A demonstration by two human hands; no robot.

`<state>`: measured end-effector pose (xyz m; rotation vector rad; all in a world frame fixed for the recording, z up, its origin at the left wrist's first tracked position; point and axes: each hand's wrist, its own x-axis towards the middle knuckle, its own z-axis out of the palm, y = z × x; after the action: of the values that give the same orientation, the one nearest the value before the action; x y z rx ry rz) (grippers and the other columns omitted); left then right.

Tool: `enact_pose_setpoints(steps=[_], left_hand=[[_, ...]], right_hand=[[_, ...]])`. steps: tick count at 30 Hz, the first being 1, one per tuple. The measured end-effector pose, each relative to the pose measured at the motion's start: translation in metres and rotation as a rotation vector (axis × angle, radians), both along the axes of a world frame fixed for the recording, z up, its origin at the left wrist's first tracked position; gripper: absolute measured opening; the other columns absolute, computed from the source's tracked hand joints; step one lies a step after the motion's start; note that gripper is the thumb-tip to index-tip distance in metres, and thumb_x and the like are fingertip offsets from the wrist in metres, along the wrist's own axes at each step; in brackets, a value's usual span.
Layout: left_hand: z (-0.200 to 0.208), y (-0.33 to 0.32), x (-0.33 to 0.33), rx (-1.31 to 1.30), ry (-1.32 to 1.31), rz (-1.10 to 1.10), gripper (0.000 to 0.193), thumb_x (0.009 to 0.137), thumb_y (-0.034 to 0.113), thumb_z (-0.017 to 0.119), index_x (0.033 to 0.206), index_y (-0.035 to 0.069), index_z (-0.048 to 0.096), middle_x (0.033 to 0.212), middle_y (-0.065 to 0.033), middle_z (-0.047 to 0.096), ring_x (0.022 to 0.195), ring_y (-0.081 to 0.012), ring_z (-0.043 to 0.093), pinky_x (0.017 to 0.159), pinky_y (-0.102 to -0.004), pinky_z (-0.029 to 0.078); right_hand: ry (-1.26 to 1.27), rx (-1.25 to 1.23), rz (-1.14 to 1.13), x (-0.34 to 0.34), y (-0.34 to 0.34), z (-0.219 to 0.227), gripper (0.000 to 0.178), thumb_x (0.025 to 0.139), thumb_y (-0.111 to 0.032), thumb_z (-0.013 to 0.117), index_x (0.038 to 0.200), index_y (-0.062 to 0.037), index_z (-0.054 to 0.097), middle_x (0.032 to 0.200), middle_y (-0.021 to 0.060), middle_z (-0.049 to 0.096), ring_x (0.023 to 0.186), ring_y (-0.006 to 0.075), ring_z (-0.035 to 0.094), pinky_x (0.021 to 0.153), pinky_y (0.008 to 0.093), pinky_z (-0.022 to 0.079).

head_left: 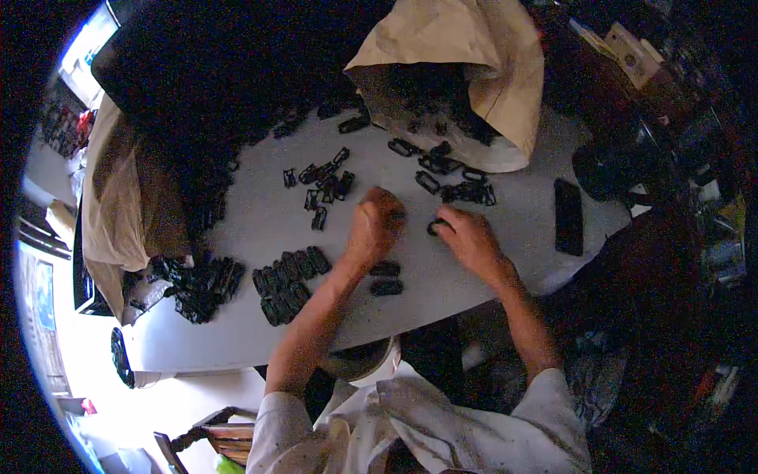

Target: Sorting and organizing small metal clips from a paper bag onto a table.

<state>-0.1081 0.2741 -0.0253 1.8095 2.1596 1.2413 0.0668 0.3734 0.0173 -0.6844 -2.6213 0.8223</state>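
Note:
My right hand [471, 243] is closed in a pinch on a small black plastic frame [434, 227], just above the white table [426, 304]. Close by on its left, my left hand [374, 229] is curled shut; what its fingers hold is dark and cannot be made out. Two black oblong pieces [386, 287] lie below the left hand, near the front edge. Beyond it is a loose cluster of small black open frames [322, 183]. Past the right hand, more black oblong frames [442, 164] lie scattered before a brown paper bag [517, 87] with its mouth facing me.
Black pieces stand in neat rows [278, 294] left of my left forearm. Farther left is a heap of black parts [193, 288] beside another brown paper bag [118, 197]. A dark phone-like slab [568, 217] lies at the table's right. A wooden chair [225, 434] stands at lower left.

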Motion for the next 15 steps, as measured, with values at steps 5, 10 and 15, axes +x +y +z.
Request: enact_pose_setpoints(steps=[5, 10, 15], left_hand=[[-0.001, -0.006, -0.007, 0.032, 0.089, 0.044, 0.021, 0.06, -0.002, 0.062, 0.081, -0.001, 0.062, 0.084, -0.0188, 0.058, 0.078, -0.0374, 0.054, 0.073, -0.0411, 0.044], [0.006, -0.035, -0.01, 0.155, 0.032, 0.072, 0.034, 0.055, -0.004, 0.065, 0.089, -0.001, 0.061, 0.086, -0.0189, 0.056, 0.079, -0.0359, 0.054, 0.072, -0.0415, 0.044], [0.009, -0.037, -0.004, 0.209, -0.047, -0.002, 0.032, 0.056, -0.004, 0.065, 0.087, -0.002, 0.058, 0.083, -0.0193, 0.053, 0.081, -0.0382, 0.052, 0.068, -0.0412, 0.043]], right_hand=[[-0.176, 0.379, -0.029, 0.0, -0.007, 0.006, 0.026, 0.08, -0.021, 0.061, 0.1, -0.0057, 0.055, 0.082, 0.0145, 0.052, 0.073, 0.0302, 0.059, 0.062, 0.0402, 0.047], [-0.214, 0.346, -0.018, 0.007, -0.008, 0.011, 0.03, 0.076, -0.017, 0.064, 0.103, -0.0076, 0.054, 0.091, 0.0116, 0.048, 0.078, 0.0303, 0.058, 0.065, 0.039, 0.048], [0.068, 0.174, 0.074, 0.001, 0.0, -0.008, 0.032, 0.069, -0.004, 0.068, 0.099, -0.0025, 0.057, 0.094, 0.0132, 0.051, 0.084, 0.0302, 0.056, 0.071, 0.0368, 0.048]])
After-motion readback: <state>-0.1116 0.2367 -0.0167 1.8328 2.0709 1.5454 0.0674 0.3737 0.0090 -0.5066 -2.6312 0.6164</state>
